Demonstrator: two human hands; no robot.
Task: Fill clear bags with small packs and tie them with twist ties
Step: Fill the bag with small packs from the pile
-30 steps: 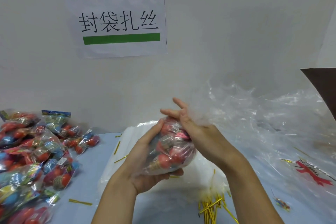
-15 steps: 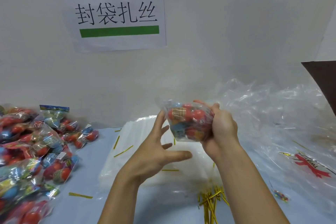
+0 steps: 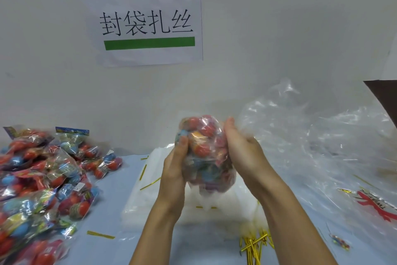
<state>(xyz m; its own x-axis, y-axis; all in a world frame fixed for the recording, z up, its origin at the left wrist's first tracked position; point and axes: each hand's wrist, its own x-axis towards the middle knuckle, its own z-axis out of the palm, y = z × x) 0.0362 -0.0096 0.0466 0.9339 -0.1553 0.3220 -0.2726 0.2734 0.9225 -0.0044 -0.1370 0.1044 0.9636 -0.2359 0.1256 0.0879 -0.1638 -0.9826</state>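
Note:
A clear bag (image 3: 205, 153) stuffed with red, blue and yellow small packs is held up over the middle of the table. My left hand (image 3: 175, 168) presses its left side, thumb on the front. My right hand (image 3: 240, 150) cups its right side. The bag's loose end hangs down below the hands. A stack of flat clear bags (image 3: 150, 200) lies underneath. Gold twist ties (image 3: 255, 245) lie in a bunch at the front, by my right forearm.
A heap of small packs (image 3: 40, 181) fills the table's left side. Loose twist ties (image 3: 101, 235) lie scattered on the blue tabletop. A big crumpled clear plastic sheet (image 3: 322, 146) covers the right side. A paper sign (image 3: 146, 19) hangs on the wall.
The left hand, open beside the bag half a second ago, has closed onto its left side. The bag has turned so its loose end hangs downward.

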